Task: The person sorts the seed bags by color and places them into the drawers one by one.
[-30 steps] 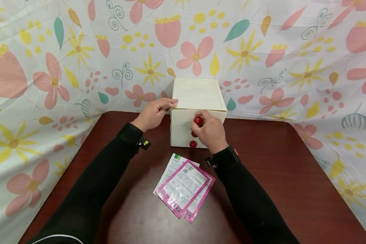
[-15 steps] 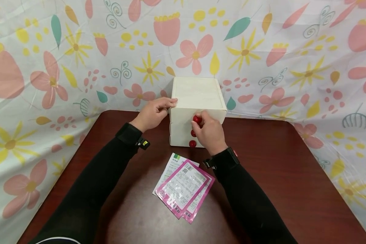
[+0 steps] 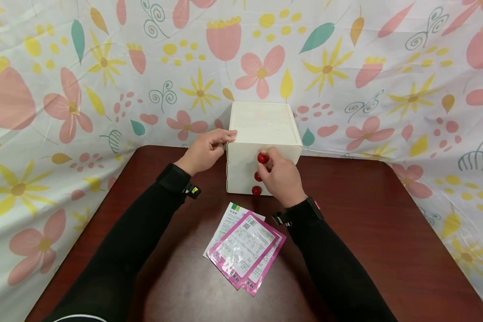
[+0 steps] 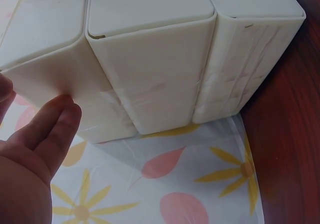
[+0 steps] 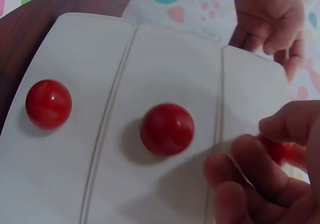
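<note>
A small white drawer box with three stacked drawers stands at the back of the table, each drawer front bearing a round red knob. My right hand pinches the top knob between thumb and fingers. Below it are the middle knob and the bottom knob, both untouched. On the box's left, my left hand rests against the upper side and top edge, its fingers fairly straight in the left wrist view. All three drawers look pushed in.
Several flat packets overlap on the dark red-brown table in front of the box: a pink-edged packet lies over another pink one and a white-and-green packet. A flowered cloth hangs close behind the box.
Both hands stay at nearly the same places on the drawer box. The head view has shifted slightly; the packets have not moved.
</note>
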Action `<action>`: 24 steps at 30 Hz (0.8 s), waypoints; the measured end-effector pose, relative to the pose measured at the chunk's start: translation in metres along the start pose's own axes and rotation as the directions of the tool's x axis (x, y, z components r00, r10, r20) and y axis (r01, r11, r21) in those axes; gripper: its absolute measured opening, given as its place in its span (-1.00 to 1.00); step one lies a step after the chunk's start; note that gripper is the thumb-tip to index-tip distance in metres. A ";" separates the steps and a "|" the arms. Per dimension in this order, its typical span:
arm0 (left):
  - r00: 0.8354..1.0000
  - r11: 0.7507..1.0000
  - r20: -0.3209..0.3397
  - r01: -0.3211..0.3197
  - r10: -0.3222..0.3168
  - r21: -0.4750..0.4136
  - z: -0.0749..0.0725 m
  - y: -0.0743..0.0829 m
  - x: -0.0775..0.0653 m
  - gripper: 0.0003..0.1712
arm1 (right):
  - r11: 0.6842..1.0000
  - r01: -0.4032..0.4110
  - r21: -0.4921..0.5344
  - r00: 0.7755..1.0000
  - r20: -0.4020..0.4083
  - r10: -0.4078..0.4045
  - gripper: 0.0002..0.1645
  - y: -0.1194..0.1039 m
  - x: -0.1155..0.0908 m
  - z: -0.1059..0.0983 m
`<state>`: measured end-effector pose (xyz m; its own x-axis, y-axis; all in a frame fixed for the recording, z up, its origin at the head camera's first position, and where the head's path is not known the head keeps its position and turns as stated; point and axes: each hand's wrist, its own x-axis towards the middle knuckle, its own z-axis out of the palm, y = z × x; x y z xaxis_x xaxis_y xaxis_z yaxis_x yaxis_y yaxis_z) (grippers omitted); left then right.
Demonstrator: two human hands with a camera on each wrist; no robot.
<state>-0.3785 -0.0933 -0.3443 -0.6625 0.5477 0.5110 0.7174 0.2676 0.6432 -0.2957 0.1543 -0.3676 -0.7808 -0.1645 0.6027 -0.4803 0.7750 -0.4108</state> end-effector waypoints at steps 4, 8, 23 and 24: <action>1.000 1.000 0.004 0.015 -0.015 0.022 0.001 0.001 0.000 -0.52 | 1.000 0.008 0.005 0.993 0.116 -0.008 -0.37 0.005 -0.008 -0.013; 1.000 0.999 0.003 0.019 -0.019 0.046 -0.001 0.002 0.001 -0.53 | 1.000 -0.012 -0.001 0.987 0.158 0.012 -0.23 0.008 -0.017 -0.029; 1.000 0.999 0.007 0.011 -0.011 0.031 0.003 0.000 0.001 -0.56 | 0.981 -0.195 0.009 0.943 0.276 0.185 -0.54 0.027 -0.031 -0.023; 1.000 0.999 0.006 0.014 -0.014 0.031 0.003 0.000 0.002 -0.55 | 0.980 -0.199 0.013 0.942 0.279 0.188 -0.54 0.030 -0.031 -0.020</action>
<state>-0.3790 -0.0899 -0.3456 -0.6713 0.5483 0.4987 0.7144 0.2997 0.6323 -0.2778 0.1946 -0.3842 -0.9371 -0.1798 0.2992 -0.3202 0.7842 -0.5315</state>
